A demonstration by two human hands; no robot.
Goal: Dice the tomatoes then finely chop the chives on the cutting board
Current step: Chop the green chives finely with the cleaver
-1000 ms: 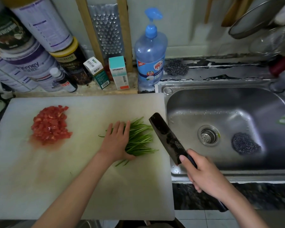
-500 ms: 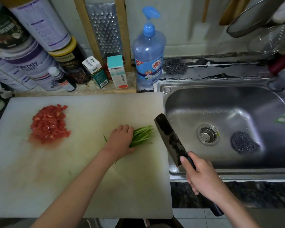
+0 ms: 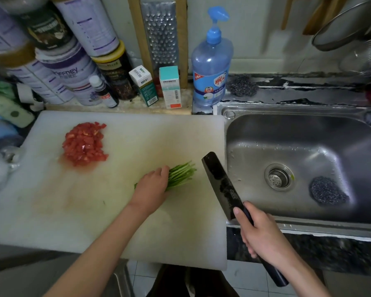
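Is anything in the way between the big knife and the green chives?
No, nothing visible. The right hand holds the knife over the right edge of the cutting board, and only bare board lies between the blade and the tips of the chives. The left hand holds their other end.

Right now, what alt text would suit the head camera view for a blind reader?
A person's left hand holds a bunch of chives on a white cutting board, while the right hand grips a dark cleaver just right of them, not touching. Diced tomatoes lie piled at the board's far left; a steel sink is on the right.
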